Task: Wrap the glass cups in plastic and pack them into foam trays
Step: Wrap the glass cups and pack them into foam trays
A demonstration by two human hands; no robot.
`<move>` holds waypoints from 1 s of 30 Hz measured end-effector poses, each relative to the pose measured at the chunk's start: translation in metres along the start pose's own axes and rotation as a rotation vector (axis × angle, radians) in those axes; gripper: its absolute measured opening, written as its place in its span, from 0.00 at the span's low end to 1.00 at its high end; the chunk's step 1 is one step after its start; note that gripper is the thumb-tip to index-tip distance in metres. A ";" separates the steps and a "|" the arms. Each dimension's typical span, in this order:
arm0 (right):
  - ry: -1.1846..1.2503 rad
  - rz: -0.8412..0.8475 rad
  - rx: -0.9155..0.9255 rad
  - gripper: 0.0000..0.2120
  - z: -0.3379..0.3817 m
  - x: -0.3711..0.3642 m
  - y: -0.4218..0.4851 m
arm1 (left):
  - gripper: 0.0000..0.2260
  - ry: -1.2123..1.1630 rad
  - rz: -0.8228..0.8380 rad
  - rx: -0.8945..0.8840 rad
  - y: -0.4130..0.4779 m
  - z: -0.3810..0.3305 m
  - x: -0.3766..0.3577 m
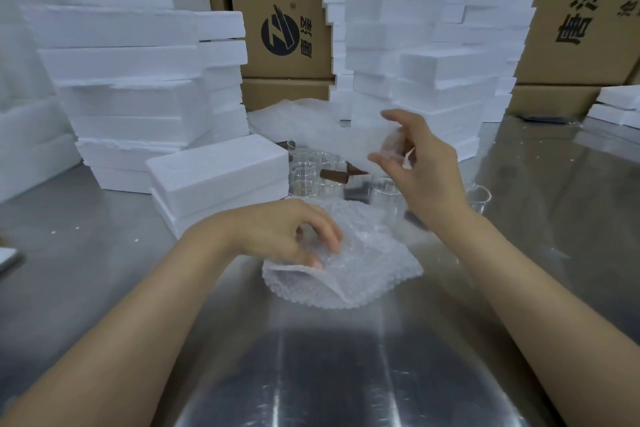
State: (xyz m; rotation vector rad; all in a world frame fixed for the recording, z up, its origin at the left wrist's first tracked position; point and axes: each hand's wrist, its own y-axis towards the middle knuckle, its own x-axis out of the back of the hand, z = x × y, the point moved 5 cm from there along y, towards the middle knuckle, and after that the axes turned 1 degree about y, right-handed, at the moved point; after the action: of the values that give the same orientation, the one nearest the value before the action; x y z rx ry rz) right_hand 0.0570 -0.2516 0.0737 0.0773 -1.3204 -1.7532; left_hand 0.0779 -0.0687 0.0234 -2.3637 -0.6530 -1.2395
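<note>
Hands apart: left hand (287, 236) pinches the bubble wrap (363, 274) lying on the desk (346, 374), probably so it stays put. Right hand (422, 177) pinches a second sheet (311, 128), lifted clear. Glass cups (304, 177) sit just beyond, between both hands, unwrapped.

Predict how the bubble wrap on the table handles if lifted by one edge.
Likely floppy: one corner of the wrap lies folded over, and the sheet in the right hand droops. Probably very light, being thin, air-filled film. It may slide easily on the smooth steel table.
</note>
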 end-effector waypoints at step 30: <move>0.343 -0.024 -0.220 0.08 0.017 0.020 0.013 | 0.14 -0.580 -1.185 0.046 -0.030 0.008 0.059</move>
State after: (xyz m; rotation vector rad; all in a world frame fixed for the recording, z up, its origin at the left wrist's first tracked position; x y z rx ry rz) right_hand 0.0441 -0.2530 0.1000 0.2580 -0.8796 -1.7997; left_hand 0.0954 -0.0269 0.0728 -2.2472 -2.4445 -0.7738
